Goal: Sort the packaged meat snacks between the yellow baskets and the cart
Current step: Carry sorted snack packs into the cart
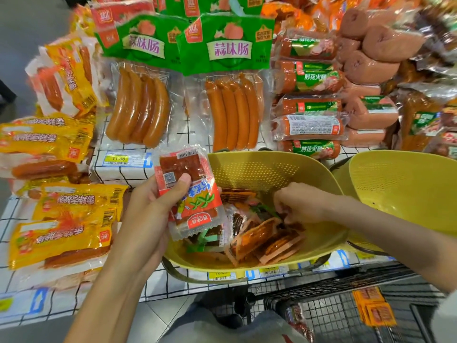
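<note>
Head view: left grip [148,214] clasps red packets [191,194] over basket rim [284,155]; right grip [299,204] curls inside (hold unclear).

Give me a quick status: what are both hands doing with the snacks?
Left hand grips red packets at the yellow basket rim. Right hand down among loose packets inside, grip unclear. Second basket alongside, cart below; nothing blocking.

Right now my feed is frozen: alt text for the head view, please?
The left hand holds red snack packets by the near yellow basket, while the right hand reaches among loose packets inside it. A second yellow basket sits to the right, a wire cart below, sausage packs behind.
</note>
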{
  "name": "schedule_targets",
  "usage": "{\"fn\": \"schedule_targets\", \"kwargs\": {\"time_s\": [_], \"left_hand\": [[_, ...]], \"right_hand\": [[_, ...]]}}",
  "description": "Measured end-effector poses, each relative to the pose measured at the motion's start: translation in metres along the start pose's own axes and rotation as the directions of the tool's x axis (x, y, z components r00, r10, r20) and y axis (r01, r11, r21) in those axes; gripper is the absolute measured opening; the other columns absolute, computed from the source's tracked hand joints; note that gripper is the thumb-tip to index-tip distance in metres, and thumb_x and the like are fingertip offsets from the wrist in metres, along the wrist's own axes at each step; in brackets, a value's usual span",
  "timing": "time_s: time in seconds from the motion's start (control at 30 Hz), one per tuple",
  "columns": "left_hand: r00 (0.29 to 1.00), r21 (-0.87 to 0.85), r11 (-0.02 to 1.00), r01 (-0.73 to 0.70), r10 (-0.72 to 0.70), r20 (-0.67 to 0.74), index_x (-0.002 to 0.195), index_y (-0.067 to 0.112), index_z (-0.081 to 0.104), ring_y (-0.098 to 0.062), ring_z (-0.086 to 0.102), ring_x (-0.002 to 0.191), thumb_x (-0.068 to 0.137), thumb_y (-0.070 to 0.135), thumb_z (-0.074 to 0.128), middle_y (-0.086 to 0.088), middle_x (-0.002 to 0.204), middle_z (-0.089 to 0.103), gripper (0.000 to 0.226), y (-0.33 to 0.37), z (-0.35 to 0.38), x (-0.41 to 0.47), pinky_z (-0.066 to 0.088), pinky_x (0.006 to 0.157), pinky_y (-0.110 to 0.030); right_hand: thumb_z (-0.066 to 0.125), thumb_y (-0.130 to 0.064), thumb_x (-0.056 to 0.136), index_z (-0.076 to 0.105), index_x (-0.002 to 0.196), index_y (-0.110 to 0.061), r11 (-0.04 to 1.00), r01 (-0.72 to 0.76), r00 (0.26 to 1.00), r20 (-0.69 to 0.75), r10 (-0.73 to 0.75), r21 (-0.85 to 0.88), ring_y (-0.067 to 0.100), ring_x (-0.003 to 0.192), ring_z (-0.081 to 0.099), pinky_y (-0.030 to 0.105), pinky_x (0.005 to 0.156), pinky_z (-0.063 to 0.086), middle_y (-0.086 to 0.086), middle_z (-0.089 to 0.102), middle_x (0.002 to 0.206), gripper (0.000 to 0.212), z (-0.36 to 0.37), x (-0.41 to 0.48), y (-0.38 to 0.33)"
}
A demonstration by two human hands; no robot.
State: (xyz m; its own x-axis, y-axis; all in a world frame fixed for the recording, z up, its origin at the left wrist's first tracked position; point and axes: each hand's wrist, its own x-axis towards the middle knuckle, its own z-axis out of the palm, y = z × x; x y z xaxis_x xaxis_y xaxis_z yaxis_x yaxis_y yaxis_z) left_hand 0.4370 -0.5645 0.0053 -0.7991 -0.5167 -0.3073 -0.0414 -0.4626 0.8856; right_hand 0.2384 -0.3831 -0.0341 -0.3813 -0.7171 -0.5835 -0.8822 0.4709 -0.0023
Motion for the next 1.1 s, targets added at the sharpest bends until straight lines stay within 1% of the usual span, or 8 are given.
{"fn": "schedule_targets", "kwargs": {"time_s": [0.1, 0.23, 0.37, 0.57, 0.7, 0.8, 0.93, 1.1], "left_hand": [[0.999, 0.009, 1.000, 0.024, -0.024, 0.021, 0.112, 0.009, 0.064, -0.024, 0.073, 0.086, 0.081, 0.023, 0.060, -0.011, 0.097, 0.074, 0.034, -0.001, 0.000, 0.000, 0.060, 0.063, -0.032], [0.997, 0.008, 0.999, 0.050, -0.050, 0.053, 0.113, 0.009, 0.063, -0.027, 0.072, 0.087, 0.081, 0.022, 0.060, -0.014, 0.097, 0.074, 0.035, -0.003, 0.002, 0.001, 0.060, 0.063, -0.034], [0.997, 0.014, 0.998, 0.058, -0.058, 0.042, 0.104, 0.010, 0.066, -0.022, 0.074, 0.077, 0.078, 0.023, 0.061, -0.012, 0.087, 0.075, 0.029, -0.004, 0.000, 0.002, 0.058, 0.055, -0.030], [0.997, -0.039, 0.997, 0.067, -0.066, 0.028, 0.103, 0.010, 0.068, -0.025, 0.073, 0.087, 0.083, 0.022, 0.056, -0.013, 0.096, 0.074, 0.026, -0.001, -0.007, 0.003, 0.059, 0.059, -0.033], [0.991, -0.175, 0.976, 0.131, -0.122, 0.061, 0.108, 0.007, 0.061, -0.024, 0.073, 0.080, 0.089, 0.020, 0.051, -0.014, 0.089, 0.075, 0.026, -0.003, 0.003, 0.001, 0.058, 0.055, -0.036], [0.979, -0.268, 0.947, 0.174, -0.138, 0.150, 0.112, 0.009, 0.062, -0.024, 0.072, 0.086, 0.090, 0.038, 0.047, -0.015, 0.099, 0.073, 0.040, -0.006, 0.017, 0.001, 0.059, 0.059, -0.035], [0.982, -0.097, 0.983, 0.154, -0.142, 0.122, 0.105, 0.015, 0.071, -0.020, 0.071, 0.079, 0.082, 0.045, 0.058, -0.016, 0.103, 0.072, 0.040, -0.010, 0.020, 0.005, 0.057, 0.052, -0.027], [0.993, -0.027, 0.995, 0.092, -0.090, 0.075, 0.111, 0.010, 0.064, -0.027, 0.072, 0.090, 0.090, 0.015, 0.055, -0.014, 0.099, 0.073, 0.023, -0.013, 0.012, 0.007, 0.060, 0.065, -0.038]], "right_hand": [[0.075, -0.017, 0.078, 0.055, 0.113, -0.012, 0.967, -0.010, 0.999, 0.052, -0.003, 0.255, 0.012, 0.072, 0.055, 0.022, 0.059, 0.042, -0.008, 0.057, 0.081, 0.040, 0.003, -0.020, -0.002], [0.070, -0.013, 0.081, 0.069, 0.098, -0.015, 0.976, 0.055, 0.998, -0.048, -0.046, 0.210, 0.015, 0.075, 0.058, 0.022, 0.059, 0.041, -0.003, 0.065, 0.081, 0.017, 0.003, -0.035, -0.005], [0.064, -0.009, 0.086, 0.069, 0.109, -0.019, 0.936, -0.046, 0.976, -0.185, 0.117, 0.348, 0.000, 0.072, 0.058, 0.010, 0.056, 0.043, -0.010, 0.064, 0.084, 0.026, -0.015, -0.047, 0.003], [0.070, -0.009, 0.081, 0.069, 0.095, -0.020, 0.703, 0.222, 0.826, -0.514, 0.232, 0.675, 0.017, 0.077, 0.066, 0.030, 0.070, 0.054, 0.000, 0.069, 0.082, 0.018, -0.050, -0.068, -0.004], [0.076, -0.008, 0.074, 0.069, 0.087, -0.018, 0.821, 0.335, 0.620, -0.765, 0.178, 0.462, 0.003, 0.060, 0.055, 0.014, 0.059, 0.049, -0.008, 0.063, 0.072, 0.018, -0.055, -0.070, -0.050], [0.072, -0.002, 0.075, 0.070, 0.085, -0.004, 0.894, 0.376, 0.561, -0.828, -0.010, 0.244, 0.013, 0.065, 0.061, 0.024, 0.059, 0.055, 0.005, 0.066, 0.081, 0.010, -0.039, -0.057, -0.094], [0.069, -0.002, 0.081, 0.069, 0.088, 0.002, 0.884, 0.445, 0.525, -0.841, -0.129, 0.142, 0.023, 0.070, 0.060, 0.035, 0.059, 0.053, 0.013, 0.063, 0.082, 0.009, -0.019, -0.045, -0.127], [0.060, -0.023, 0.090, 0.068, 0.111, -0.005, 0.705, 0.583, 0.638, -0.764, -0.091, 0.403, 0.010, 0.085, 0.061, 0.025, 0.075, 0.055, 0.005, 0.065, 0.098, 0.029, -0.026, -0.050, -0.126]]}}
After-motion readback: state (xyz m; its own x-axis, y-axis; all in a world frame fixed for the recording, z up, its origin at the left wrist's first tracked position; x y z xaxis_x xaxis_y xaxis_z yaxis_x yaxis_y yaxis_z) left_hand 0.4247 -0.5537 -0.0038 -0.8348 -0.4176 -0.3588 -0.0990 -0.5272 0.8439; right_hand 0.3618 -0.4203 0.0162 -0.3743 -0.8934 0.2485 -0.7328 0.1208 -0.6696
